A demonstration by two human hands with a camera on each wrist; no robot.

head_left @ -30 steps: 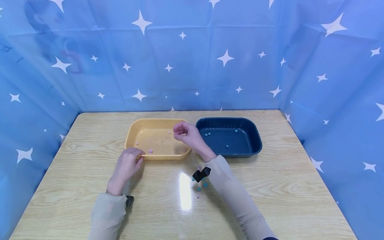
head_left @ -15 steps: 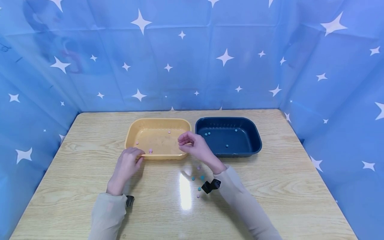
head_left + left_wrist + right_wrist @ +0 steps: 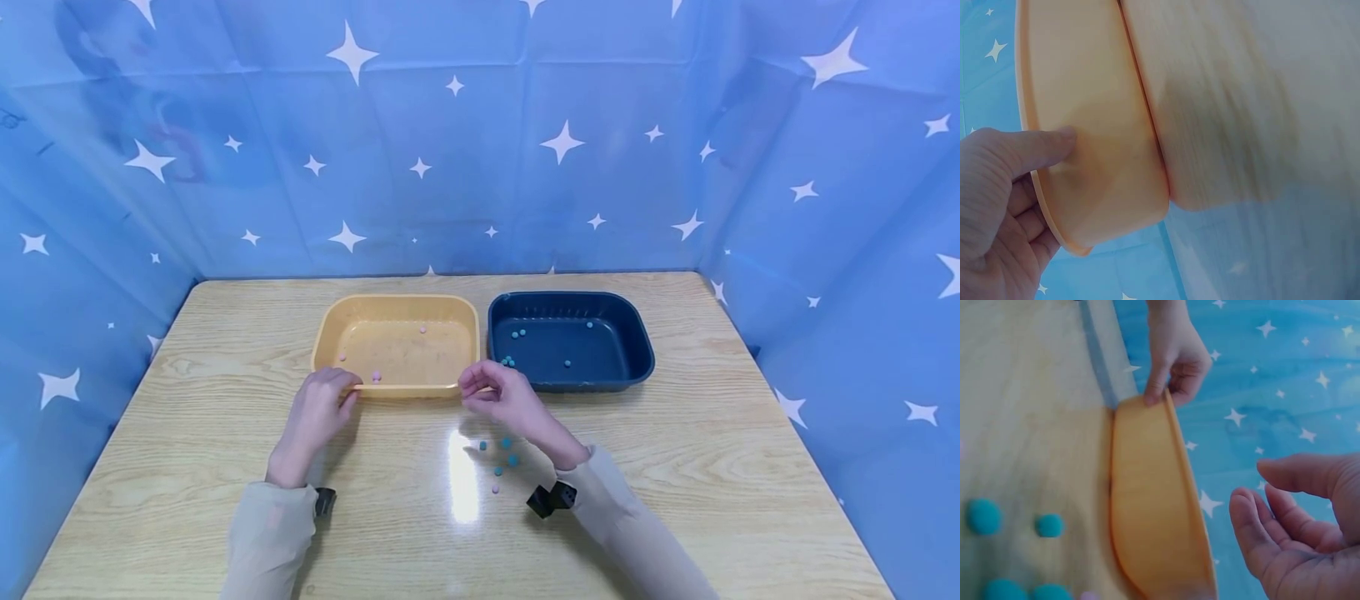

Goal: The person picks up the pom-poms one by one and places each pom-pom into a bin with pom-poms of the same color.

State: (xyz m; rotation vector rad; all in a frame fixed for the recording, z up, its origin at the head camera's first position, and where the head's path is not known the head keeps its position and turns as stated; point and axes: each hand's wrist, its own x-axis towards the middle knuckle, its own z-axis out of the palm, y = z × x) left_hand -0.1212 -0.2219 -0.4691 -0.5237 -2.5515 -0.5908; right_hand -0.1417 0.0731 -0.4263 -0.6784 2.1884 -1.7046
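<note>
Staged recording booth, apparently: blue star-print cloth [image 3: 465,150] hung beyond far edge of wood-grain table [image 3: 187,467], turning round both far corners; black wrist-worn devices [image 3: 552,499]

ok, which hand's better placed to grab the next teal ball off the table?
Right, most likely. The right hand looks empty in its wrist view and is nearer the teal balls on the table. The left hand is farther off, gripping the rim of the yellow tray.

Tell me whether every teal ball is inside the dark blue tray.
No, four teal balls lie on the table, outside the dark blue tray.
</note>
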